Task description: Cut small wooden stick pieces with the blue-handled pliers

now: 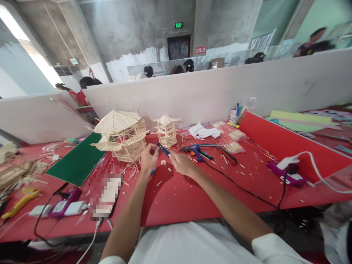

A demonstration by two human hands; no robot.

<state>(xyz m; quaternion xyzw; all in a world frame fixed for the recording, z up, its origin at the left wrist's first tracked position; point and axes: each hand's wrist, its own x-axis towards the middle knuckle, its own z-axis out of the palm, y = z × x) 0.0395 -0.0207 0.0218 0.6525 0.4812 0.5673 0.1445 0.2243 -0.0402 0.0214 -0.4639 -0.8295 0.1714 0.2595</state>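
Note:
Both my hands meet over the red table [192,190], a little in front of two wooden stick pavilions. My right hand [180,163] grips blue-handled cutters [164,149], whose tip points up and left. My left hand [149,158] has its fingers pinched close to the cutter tip; what it holds is too small to see. The large stick pavilion [121,135] stands just left of my left hand. Behind the cutters stands the small pavilion [167,130]. Short stick offcuts [162,162] lie under my hands.
A blue glue gun [196,150] with a black cord lies right of my hands. A green mat [78,161] lies to the left, with power strips [64,207] nearer me. A purple device [287,174] sits at right. A pen cup [235,115] stands by the white partition [206,91]; people sit behind it.

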